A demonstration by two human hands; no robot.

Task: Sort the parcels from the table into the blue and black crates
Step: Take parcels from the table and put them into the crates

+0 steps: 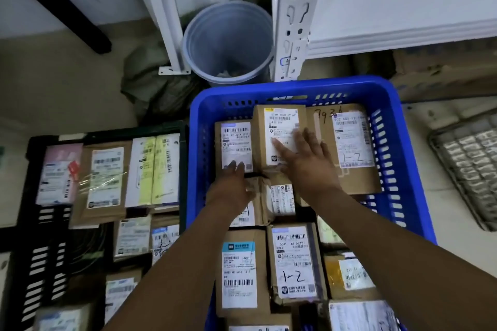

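- Head view: my right hand (309, 166) lies flat, fingers spread, on a brown cardboard parcel (279, 126) in the blue slotted plastic crate (295, 87).
- My left hand (231, 188), fingers straight, touches the smaller brown cardboard parcel (235, 142) just beside it.
- The black slotted plastic crate (40, 250), to the left, holds other labelled parcels (107, 177).

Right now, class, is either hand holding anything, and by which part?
Nothing is gripped. The right hand lies flat on the white label of the tall brown cardboard parcel; the left hand rests on the smaller cardboard parcel beside it.
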